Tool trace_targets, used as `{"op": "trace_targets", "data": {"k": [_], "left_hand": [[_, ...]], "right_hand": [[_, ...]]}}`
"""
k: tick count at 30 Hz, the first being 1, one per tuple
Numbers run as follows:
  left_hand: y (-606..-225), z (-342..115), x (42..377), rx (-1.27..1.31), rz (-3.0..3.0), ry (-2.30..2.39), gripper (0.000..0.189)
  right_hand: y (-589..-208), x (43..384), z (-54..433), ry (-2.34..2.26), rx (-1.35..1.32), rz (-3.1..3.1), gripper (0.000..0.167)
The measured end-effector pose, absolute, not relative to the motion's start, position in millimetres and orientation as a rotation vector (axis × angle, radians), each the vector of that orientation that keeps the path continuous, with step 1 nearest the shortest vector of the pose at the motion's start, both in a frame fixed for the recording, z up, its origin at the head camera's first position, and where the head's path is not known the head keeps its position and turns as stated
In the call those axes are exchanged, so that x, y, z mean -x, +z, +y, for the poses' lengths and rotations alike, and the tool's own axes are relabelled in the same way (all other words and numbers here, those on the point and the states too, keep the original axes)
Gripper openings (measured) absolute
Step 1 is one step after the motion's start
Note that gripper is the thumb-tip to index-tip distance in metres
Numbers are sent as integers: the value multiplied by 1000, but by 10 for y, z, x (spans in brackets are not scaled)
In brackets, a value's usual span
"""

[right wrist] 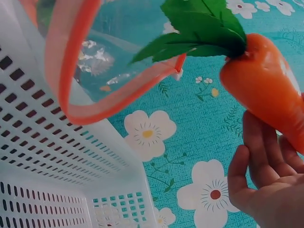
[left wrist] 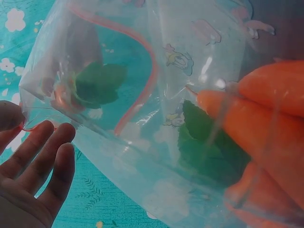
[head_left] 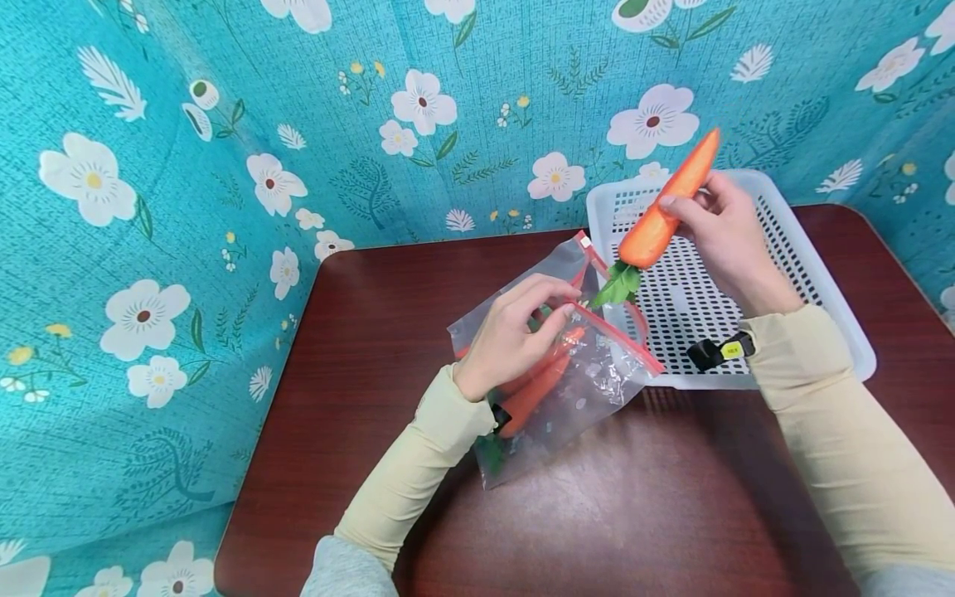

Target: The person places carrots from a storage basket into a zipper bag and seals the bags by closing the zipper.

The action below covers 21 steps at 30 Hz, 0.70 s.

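In the head view my right hand (head_left: 727, 232) grips an orange carrot (head_left: 671, 203) over the white basket, its pointed tip up and its green leaves down by the bag's mouth. My left hand (head_left: 518, 332) pinches the rim of a clear zip bag (head_left: 582, 406) with a red zip edge. Several carrots lie inside the bag, their orange bodies showing through the plastic in the left wrist view, with a green leaf (left wrist: 209, 147) beside them. The right wrist view shows the bag's open mouth near the held carrot's leaves (right wrist: 199, 31).
The white perforated basket (head_left: 828, 307) stands at the back right of the dark red table (head_left: 358, 356), close against the bag. A blue flowered cloth (head_left: 298, 124) hangs behind and to the left.
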State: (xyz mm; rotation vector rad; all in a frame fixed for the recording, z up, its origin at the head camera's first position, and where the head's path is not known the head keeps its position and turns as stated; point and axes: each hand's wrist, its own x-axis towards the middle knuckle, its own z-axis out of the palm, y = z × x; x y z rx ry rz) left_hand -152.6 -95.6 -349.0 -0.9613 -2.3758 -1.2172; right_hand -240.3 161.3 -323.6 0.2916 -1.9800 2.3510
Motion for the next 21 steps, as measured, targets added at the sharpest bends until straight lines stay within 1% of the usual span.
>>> {"op": "trace_targets", "data": {"k": [8,13,21], "left_hand": [[-3487,-953,1532,968,-2373,-1216,22],[-3495,-961,1533,971,-2364,-1228,21],[-3492,-955,1529,974,-2357,-1223,22]], "right_hand": [[-3270,2320,1573,2171,-274,-2273,31],[-3297,2261,1532,1992,-322,-2499,43],[-3338,2189,1472,1827,-369,-2647,42]]}}
